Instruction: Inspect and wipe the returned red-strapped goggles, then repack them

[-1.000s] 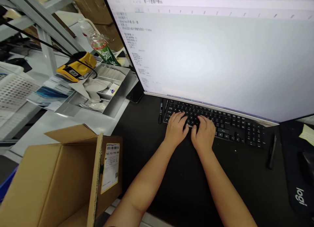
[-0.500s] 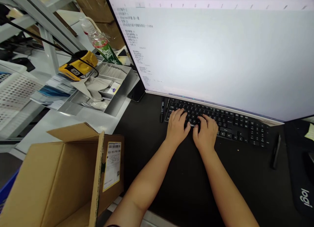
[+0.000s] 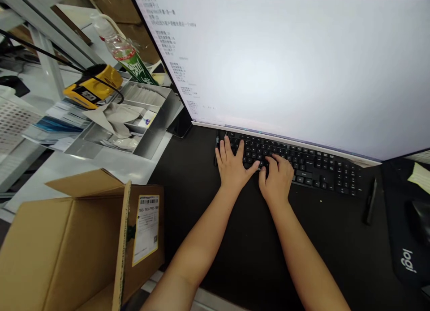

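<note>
Both my hands rest on a black keyboard [image 3: 312, 165] that lies under the lower edge of a large lit monitor [image 3: 285, 65]. My left hand [image 3: 231, 165] is at the keyboard's left end with its fingers stretched out and spread over the keys. My right hand [image 3: 277, 179] sits beside it, fingers curled down onto the middle keys. Neither hand holds anything.
An open cardboard box [image 3: 77, 253] with a label stands at the lower left. A metal tray [image 3: 134, 123] of packets, a yellow scanner [image 3: 92, 85] and a plastic bottle [image 3: 122, 51] lie at the left. A black pen [image 3: 369, 206] and a mouse pad [image 3: 406, 239] are at the right.
My left hand has slid toward the keyboard's left end and spread its fingers. The view has shifted a little; my right hand stays on the middle keys.
</note>
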Motion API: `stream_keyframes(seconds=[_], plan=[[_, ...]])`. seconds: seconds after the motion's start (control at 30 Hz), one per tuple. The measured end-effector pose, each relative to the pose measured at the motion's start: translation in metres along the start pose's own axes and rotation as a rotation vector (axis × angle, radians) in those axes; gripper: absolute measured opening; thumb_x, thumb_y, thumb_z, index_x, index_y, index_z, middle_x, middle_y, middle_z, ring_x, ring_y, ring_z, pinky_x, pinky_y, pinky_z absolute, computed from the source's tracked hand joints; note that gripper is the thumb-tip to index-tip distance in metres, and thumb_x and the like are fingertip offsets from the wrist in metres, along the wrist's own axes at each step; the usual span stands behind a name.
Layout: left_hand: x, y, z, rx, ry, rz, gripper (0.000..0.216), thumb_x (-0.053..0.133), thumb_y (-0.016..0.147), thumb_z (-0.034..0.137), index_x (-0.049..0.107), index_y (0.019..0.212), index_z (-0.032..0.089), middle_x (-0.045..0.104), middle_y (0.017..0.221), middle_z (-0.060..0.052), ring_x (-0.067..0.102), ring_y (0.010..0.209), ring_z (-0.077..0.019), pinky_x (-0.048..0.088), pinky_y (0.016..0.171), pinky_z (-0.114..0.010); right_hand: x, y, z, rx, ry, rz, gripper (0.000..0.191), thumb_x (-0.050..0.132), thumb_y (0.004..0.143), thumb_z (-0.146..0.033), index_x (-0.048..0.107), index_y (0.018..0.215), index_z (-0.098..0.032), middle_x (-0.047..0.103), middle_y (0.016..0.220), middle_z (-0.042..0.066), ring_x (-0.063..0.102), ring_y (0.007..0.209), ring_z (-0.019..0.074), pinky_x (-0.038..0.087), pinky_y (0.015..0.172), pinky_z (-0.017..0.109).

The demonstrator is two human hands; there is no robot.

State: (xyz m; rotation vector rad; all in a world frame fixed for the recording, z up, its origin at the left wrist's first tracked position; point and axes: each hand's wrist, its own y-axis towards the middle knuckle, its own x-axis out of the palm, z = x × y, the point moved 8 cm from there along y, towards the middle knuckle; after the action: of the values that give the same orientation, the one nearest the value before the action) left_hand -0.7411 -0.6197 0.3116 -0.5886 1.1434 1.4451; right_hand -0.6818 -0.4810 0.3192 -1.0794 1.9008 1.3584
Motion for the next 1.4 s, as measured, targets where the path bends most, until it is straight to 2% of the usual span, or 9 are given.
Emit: stream_keyframes(seconds=[0.4,0.47,0.6,0.7,0.77,0.93,1.2,1.4], plan=[[-0.001,0.001,0.0,-0.006,0.014,0.013,0.081,0.062,0.081,0.066,0.046,0.146,0.021,0.022,0.164,-0.018,0.023,0.149,-0.0429,0.019,0.12,-0.064,-0.003,0.001,0.001,0.015,-0.016,0.002,0.032,0.051,0.093,-0.026,0.063,0.12,-0.012,0.059,0.127,0.017,0.051,0.122,0.0303,0.038,0.11,0.051],[-0.001,0.001,0.0,-0.006,0.031,0.003,0.081,0.06,0.082,0.067,0.045,0.147,0.021,0.022,0.164,-0.018,0.023,0.149,-0.0427,0.019,0.12,-0.064,-0.008,0.003,0.014,0.059,-0.048,0.008,0.036,0.05,0.094,-0.029,0.061,0.124,-0.011,0.058,0.13,0.018,0.049,0.125,0.0316,0.033,0.113,0.054],[-0.001,0.0,0.0,-0.024,0.089,-0.038,0.08,0.054,0.086,0.068,0.043,0.149,0.022,0.022,0.164,-0.017,0.022,0.15,-0.0394,0.018,0.122,-0.06,-0.023,0.004,0.058,0.184,-0.13,-0.007,0.044,0.049,0.094,-0.035,0.058,0.13,-0.009,0.054,0.136,0.021,0.046,0.13,0.0344,0.029,0.115,0.059],[-0.001,0.0,0.0,-0.023,0.108,-0.055,0.079,0.051,0.087,0.069,0.042,0.15,0.021,0.025,0.164,-0.017,0.023,0.15,-0.0383,0.017,0.123,-0.059,-0.031,0.001,0.082,0.188,-0.154,-0.017,0.047,0.047,0.095,-0.038,0.056,0.132,-0.01,0.053,0.139,0.021,0.046,0.132,0.0339,0.026,0.116,0.059],[-0.001,0.0,0.0,-0.015,0.106,-0.052,0.079,0.051,0.087,0.068,0.042,0.149,0.021,0.026,0.163,-0.017,0.025,0.15,-0.0383,0.017,0.123,-0.059,-0.032,-0.002,0.089,0.163,-0.155,-0.008,0.047,0.045,0.096,-0.039,0.056,0.132,-0.01,0.054,0.139,0.02,0.046,0.133,0.033,0.025,0.118,0.057],[0.0,-0.001,0.002,0.017,0.092,-0.032,0.077,0.05,0.089,0.066,0.043,0.148,0.018,0.029,0.162,-0.019,0.026,0.149,-0.0381,0.017,0.123,-0.06,-0.029,-0.007,0.086,0.108,-0.149,0.036,0.046,0.044,0.098,-0.038,0.055,0.133,-0.009,0.056,0.138,0.02,0.046,0.133,0.0323,0.023,0.118,0.058],[-0.001,-0.002,0.004,0.038,0.088,-0.031,0.076,0.055,0.088,0.062,0.043,0.148,0.017,0.029,0.161,-0.021,0.027,0.149,-0.0387,0.019,0.122,-0.061,-0.03,-0.006,0.082,0.101,-0.174,0.042,0.044,0.045,0.099,-0.036,0.056,0.13,-0.008,0.057,0.136,0.02,0.048,0.132,0.0322,0.028,0.117,0.056],[-0.001,0.004,0.016,0.06,0.12,-0.051,0.076,0.055,0.087,0.063,0.047,0.146,0.016,0.03,0.16,-0.022,0.029,0.148,-0.0387,0.02,0.122,-0.06,-0.031,-0.006,0.082,0.098,-0.177,0.05,0.043,0.044,0.099,-0.036,0.056,0.129,-0.007,0.058,0.135,0.02,0.049,0.129,0.0324,0.029,0.116,0.055]])
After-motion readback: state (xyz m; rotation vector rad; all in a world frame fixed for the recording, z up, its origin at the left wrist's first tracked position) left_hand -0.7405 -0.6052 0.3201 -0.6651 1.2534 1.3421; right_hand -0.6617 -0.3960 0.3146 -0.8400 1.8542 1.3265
